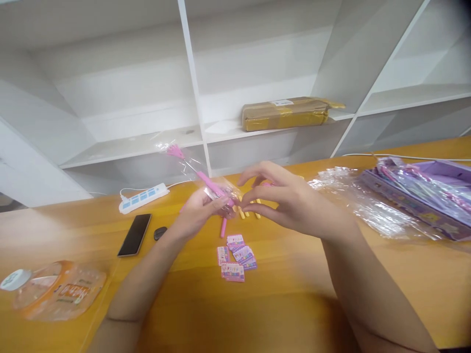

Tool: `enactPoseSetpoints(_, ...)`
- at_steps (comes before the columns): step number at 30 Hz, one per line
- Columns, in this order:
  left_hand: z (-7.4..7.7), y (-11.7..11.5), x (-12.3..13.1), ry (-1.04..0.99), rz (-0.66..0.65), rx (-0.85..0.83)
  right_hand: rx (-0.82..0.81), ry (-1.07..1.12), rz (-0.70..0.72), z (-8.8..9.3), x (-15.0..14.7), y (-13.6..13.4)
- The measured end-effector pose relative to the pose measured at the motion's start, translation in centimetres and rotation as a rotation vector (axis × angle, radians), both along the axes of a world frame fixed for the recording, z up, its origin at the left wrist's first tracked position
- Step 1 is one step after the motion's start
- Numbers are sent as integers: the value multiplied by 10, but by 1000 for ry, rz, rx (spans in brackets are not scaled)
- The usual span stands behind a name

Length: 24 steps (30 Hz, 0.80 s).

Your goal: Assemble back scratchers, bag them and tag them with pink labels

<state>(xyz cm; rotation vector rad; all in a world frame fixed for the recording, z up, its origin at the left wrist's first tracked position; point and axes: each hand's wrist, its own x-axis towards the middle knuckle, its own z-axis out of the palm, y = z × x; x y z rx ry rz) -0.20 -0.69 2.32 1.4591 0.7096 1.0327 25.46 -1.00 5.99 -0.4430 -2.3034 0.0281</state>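
My left hand [196, 213] is closed round a pink back scratcher [211, 184] with a hand-shaped tip and a thin metal rod, held slanting up to the left. A clear plastic bag [189, 164] wraps it. My right hand [279, 196] has its curled fingertips at the bag's near end, thumb and a finger brought together on the plastic there. Behind the hands lie yellow sticks [258, 210] and a pink stick [223, 228], partly hidden. Several small printed cards [232, 271] lie in a loose pile on the table below the hands.
At right, clear plastic bags [379, 211] lie beside a purple box [405, 203] with wrapped items in it. A phone [135, 235], black object [160, 233], power strip [143, 197] and orange-labelled bottle [62, 289] are at left. A taped carton [287, 113] sits on the shelf.
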Motion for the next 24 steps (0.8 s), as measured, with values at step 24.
enactPoseSetpoints(24, -7, -5, 5, 99, -11, 23, -153, 8, -100, -14, -19, 4)
